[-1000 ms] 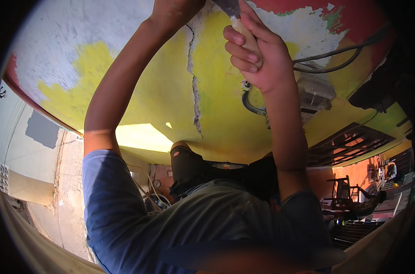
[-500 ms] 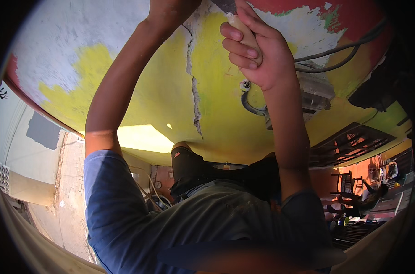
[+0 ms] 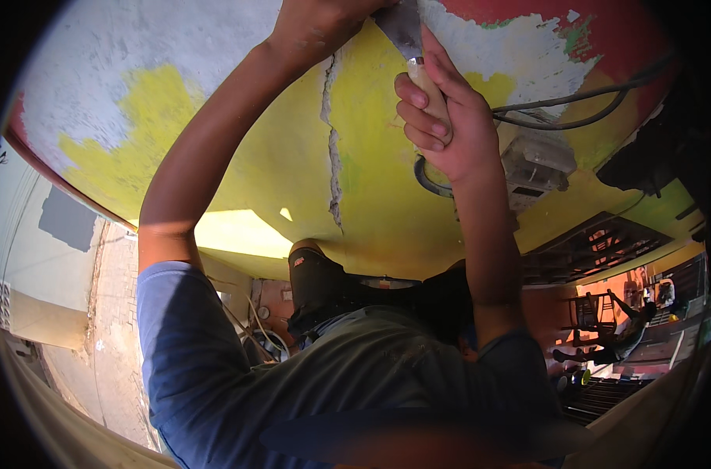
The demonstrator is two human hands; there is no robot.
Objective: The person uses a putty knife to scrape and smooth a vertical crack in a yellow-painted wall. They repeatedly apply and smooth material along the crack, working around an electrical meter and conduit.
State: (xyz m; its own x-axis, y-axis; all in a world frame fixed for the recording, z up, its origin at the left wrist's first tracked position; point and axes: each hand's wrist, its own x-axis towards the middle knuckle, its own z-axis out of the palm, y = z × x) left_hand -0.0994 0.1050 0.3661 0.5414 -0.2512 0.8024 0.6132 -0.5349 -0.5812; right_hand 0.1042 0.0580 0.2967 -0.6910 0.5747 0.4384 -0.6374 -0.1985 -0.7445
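Note:
My right hand (image 3: 457, 117) is closed round the pale handle (image 3: 432, 98) of a putty knife, thumb up along the neck. Its broad grey metal blade (image 3: 402, 31) points up and to the left, in front of the painted wall (image 3: 269, 156). At the top edge of the view, my left hand (image 3: 324, 23) reaches in from the left, its fingers beside the blade's corner. Those fingers are mostly cut off, so I cannot see whether they hold anything. Below the left hand, a jagged crack (image 3: 333, 164) runs down the yellow wall.
A clear-covered meter box (image 3: 537, 166) is mounted right of my right forearm, with dark cables (image 3: 574, 109) above it and a curved grey pipe (image 3: 430, 178) beside it. White and red patches break up the yellow paint. Another person (image 3: 625, 336) is far off at the right.
Both hands appear lower and slightly further right in the view, so more of the putty knife's blade shows. My left fingers are now closer to the blade. My right hand keeps its grip.

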